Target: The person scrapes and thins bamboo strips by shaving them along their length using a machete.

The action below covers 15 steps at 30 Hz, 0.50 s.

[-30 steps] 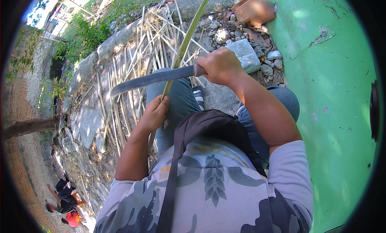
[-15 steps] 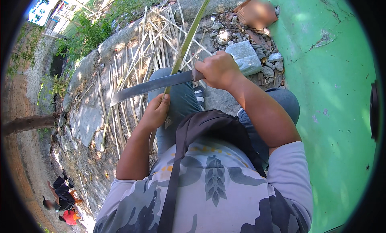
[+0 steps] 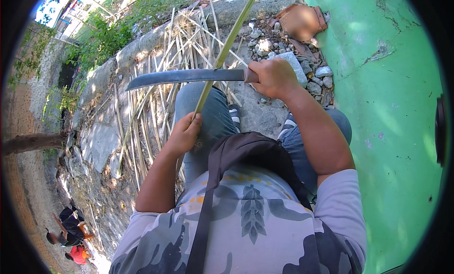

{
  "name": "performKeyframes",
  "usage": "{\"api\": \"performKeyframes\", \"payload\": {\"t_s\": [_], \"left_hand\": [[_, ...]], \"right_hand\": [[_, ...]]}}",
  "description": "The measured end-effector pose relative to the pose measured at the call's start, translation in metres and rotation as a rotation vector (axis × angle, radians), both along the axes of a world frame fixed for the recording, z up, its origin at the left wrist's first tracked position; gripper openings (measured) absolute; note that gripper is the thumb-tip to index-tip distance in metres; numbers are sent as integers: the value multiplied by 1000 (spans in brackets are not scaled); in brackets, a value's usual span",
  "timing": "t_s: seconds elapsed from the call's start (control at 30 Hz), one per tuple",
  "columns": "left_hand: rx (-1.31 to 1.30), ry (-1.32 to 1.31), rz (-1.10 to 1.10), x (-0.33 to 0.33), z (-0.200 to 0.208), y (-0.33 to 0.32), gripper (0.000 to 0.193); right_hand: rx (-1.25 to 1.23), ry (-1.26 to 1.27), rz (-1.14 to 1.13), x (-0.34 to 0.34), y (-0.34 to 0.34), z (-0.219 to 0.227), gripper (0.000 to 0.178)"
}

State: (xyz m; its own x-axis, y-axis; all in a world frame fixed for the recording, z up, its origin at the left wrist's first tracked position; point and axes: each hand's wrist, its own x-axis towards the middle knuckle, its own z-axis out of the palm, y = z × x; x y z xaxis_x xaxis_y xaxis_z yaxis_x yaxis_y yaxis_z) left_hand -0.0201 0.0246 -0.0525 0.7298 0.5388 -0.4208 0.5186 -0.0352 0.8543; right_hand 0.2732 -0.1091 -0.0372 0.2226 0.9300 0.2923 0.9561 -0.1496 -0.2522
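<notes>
My right hand [image 3: 275,78] is closed round the brown handle of a machete [image 3: 184,77]. Its long, dark, slightly curved blade points left and crosses a long, flat, green-yellow plant strip [image 3: 231,35], like split bamboo or a palm stalk. My left hand [image 3: 186,132] pinches that strip below the blade, beside my left knee [image 3: 194,101]. From there the strip slants up and away past the blade to the top edge of the view. Whether the cutting edge bites into the strip cannot be made out.
A heap of pale strips [image 3: 182,42] lies on the rocky ground ahead and left. Grey stones, a pale block [image 3: 295,68] and a broken terracotta piece [image 3: 302,21] stand ahead right. A green wall or slab [image 3: 388,132] runs along the right. Two people [image 3: 71,231] sit far left.
The machete has moved up along the strip, away from my left hand, and its blade lies more level. My left hand stays nearly in place, and the strip leans slightly further right.
</notes>
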Motion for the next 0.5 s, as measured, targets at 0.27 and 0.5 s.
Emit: {"api": "performKeyframes", "payload": {"t_s": [0.27,0.5], "left_hand": [[-43,-24,10,-1,-6,4,36],[22,-8,-8,0,-5,2,38]], "right_hand": [[-26,-16,44,-2,0,-2,20],[19,-81,45,-12,3,-2,20]]}}
